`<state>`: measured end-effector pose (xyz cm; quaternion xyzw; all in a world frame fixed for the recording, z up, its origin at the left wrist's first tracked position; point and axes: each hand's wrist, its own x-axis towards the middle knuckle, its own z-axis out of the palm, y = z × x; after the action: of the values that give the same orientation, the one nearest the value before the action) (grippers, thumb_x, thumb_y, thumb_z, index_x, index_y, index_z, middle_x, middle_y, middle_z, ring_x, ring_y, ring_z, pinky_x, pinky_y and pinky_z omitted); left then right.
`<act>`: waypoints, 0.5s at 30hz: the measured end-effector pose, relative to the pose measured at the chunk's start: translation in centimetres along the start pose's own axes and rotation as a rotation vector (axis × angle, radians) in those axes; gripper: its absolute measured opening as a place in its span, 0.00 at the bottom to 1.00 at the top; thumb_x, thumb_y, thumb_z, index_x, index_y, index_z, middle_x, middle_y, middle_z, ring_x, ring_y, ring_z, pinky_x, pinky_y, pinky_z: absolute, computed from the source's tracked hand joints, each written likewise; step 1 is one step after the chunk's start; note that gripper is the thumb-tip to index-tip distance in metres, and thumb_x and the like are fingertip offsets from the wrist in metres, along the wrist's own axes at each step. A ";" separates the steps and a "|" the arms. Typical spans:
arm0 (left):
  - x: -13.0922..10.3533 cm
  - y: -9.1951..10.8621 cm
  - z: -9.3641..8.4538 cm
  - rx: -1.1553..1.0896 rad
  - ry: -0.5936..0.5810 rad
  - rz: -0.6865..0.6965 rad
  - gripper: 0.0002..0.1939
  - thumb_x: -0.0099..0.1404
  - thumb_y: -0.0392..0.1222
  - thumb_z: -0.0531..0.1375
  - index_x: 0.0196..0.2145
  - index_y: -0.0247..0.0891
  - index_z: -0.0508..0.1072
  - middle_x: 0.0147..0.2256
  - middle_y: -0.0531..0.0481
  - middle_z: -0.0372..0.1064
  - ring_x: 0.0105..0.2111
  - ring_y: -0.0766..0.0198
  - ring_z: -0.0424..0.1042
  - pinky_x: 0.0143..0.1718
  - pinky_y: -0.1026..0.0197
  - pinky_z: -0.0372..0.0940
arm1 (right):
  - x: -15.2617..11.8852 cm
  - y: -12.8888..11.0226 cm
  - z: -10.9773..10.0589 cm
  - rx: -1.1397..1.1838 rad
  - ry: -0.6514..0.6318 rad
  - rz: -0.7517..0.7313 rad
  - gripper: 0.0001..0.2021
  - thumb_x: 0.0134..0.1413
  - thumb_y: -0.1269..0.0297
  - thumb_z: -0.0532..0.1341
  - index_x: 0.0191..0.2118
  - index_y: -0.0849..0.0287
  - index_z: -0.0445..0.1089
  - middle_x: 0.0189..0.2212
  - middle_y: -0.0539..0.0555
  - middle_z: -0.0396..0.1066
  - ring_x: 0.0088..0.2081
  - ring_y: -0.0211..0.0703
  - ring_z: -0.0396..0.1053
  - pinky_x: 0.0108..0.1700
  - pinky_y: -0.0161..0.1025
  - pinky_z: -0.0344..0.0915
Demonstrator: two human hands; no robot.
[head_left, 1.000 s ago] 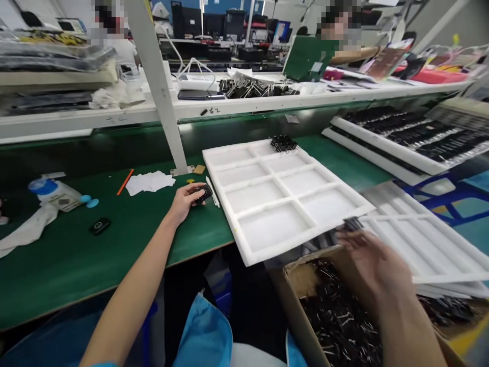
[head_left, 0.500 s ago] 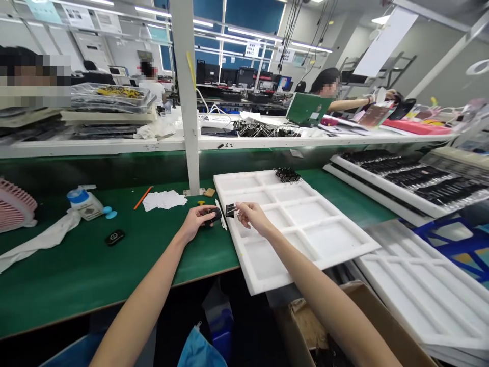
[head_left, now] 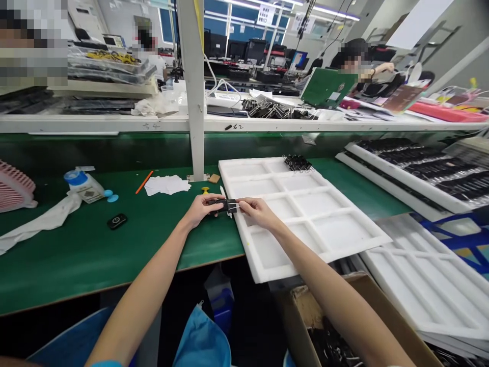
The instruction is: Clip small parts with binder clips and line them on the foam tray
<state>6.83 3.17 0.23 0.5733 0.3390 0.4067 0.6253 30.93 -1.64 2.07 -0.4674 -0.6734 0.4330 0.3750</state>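
Head view shows the left hand pinching a small black device above the green tabletop, the right hand pinching a binder clip against it beside the white foam tray

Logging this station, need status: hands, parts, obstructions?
Left hand grips small black case. Right hand pinches black clip by its wire handles, clip up against case. White foam tray lies below right hand; nothing visible between clip and case.
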 end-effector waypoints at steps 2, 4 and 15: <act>0.0 0.0 0.0 0.010 -0.027 0.018 0.21 0.53 0.48 0.75 0.44 0.37 0.85 0.32 0.46 0.76 0.25 0.64 0.70 0.28 0.59 0.70 | -0.1 -0.2 0.1 -0.015 0.001 -0.011 0.25 0.65 0.44 0.56 0.44 0.63 0.77 0.25 0.49 0.59 0.28 0.39 0.53 0.30 0.37 0.50; 0.0 0.0 0.1 0.014 -0.039 0.031 0.20 0.53 0.48 0.74 0.43 0.37 0.85 0.34 0.45 0.77 0.27 0.62 0.71 0.28 0.59 0.70 | -0.1 -0.3 0.1 -0.033 0.004 -0.015 0.25 0.65 0.44 0.57 0.45 0.64 0.78 0.26 0.49 0.60 0.28 0.39 0.54 0.30 0.36 0.51; -0.3 0.6 0.2 0.069 -0.024 0.015 0.25 0.54 0.51 0.74 0.48 0.37 0.83 0.39 0.41 0.79 0.33 0.56 0.75 0.30 0.59 0.69 | 0.1 -0.1 0.3 0.029 0.013 0.005 0.24 0.64 0.44 0.59 0.43 0.62 0.78 0.25 0.49 0.63 0.26 0.37 0.55 0.27 0.35 0.52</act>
<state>6.82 2.80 0.82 0.6020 0.3410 0.3926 0.6060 30.61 -1.67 2.08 -0.4663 -0.6634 0.4409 0.3849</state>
